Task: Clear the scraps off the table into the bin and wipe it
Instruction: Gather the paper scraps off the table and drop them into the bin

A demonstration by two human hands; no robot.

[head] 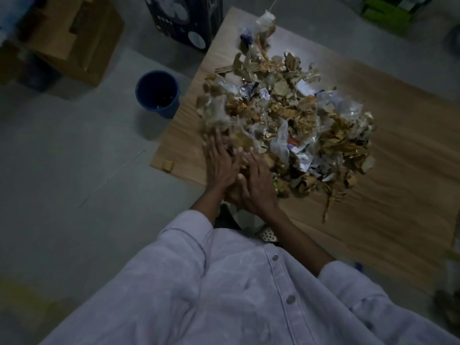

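A big heap of scraps point(286, 113), torn brown cardboard, crumpled paper and clear plastic, covers the middle of the wooden table point(398, 185). My left hand point(219, 160) lies palm down at the heap's near left edge, fingers straight and spread against the scraps. My right hand point(256, 183) sits right beside it, also flat with fingers extended, its fingertips touching the pile. Some brown scraps lie between and under both hands. A dark blue bin point(158, 93) stands on the floor just off the table's left edge. One small cardboard piece point(167, 166) lies alone at the table's near left corner.
Cardboard boxes point(67, 38) stand on the grey floor at the far left. A dark printed box point(184, 18) stands beyond the table's far left corner. Green packages point(388, 13) sit at the far right. A white perforated object point(267, 235) shows under the table edge near my body.
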